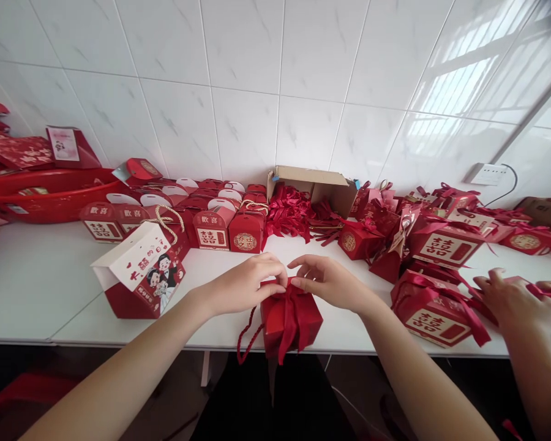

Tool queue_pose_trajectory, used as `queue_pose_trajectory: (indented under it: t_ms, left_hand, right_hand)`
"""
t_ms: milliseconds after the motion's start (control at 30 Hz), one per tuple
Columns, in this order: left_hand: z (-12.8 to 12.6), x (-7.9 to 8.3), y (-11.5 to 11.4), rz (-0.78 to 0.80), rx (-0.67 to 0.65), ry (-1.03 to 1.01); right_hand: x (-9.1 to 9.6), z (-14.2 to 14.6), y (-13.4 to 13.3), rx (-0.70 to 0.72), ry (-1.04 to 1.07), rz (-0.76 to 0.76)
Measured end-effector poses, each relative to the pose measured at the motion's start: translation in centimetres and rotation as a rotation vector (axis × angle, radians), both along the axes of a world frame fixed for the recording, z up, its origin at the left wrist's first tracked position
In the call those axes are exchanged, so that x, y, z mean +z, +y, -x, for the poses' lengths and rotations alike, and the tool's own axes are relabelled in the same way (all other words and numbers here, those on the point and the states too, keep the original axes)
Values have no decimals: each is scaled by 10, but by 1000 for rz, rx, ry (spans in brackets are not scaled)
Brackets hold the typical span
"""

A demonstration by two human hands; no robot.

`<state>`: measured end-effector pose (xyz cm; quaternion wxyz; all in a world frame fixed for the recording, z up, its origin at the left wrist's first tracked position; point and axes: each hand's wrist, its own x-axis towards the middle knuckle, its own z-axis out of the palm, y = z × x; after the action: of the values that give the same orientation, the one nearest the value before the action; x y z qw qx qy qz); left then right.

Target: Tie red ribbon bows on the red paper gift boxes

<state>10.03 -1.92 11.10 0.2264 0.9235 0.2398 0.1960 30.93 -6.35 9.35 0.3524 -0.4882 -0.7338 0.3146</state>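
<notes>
A small red gift box (pixel 272 327) stands near the front edge of the table, straight in front of me. Dark red ribbon (pixel 296 315) is tied over its top, with tails hanging down the front. From the left, my left hand (pixel 262 277) pinches the ribbon at the top of the box. My right hand (pixel 322 280) meets it from the other side, its curled fingers closed on the ribbon too; the fingertips partly hide the knot. A twisted red cord handle (pixel 250 337) loops off the box's left side and droops over the table edge.
A larger box with a cartoon couple (pixel 151 272) stands at left, before rows of red boxes (pixel 213 229). An open carton (pixel 319 177) with loose ribbons is behind. Ribboned boxes (pixel 441 318) crowd the right, beside another person's hand (pixel 517 300). A red basin (pixel 68 202) sits far left.
</notes>
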Motion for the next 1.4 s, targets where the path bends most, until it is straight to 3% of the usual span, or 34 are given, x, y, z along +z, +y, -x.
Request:
queue_pose_trajectory:
  t_ms: [100, 267, 367, 533, 733, 1100, 1267, 1400]
  left_hand:
    - [0, 5, 2, -23, -5, 59]
    - [-2, 11, 5, -64, -7, 86]
    - [-2, 14, 8, -98, -16, 122]
    - [-1, 14, 14, -202, 24, 154]
    - [3, 13, 13, -12, -60, 164]
    - [0, 15, 17, -41, -106, 267]
    - [-4, 16, 22, 67, -212, 283]
    - [-5, 10, 28, 91, -202, 299]
  right_hand:
    - [-3, -4, 3, 63, 21, -59]
    - [-6, -9, -11, 194, -238, -327]
    - [-13, -10, -13, 215, -327, -390]
    - [-22, -8, -13, 232, -329, -394]
    - [-25, -7, -12, 274, -239, -421]
    - [-22, -5, -7, 305, -283, -489]
    - [-27, -7, -3, 353, -262, -487]
    - [-32, -9, -1, 351, -265, -487]
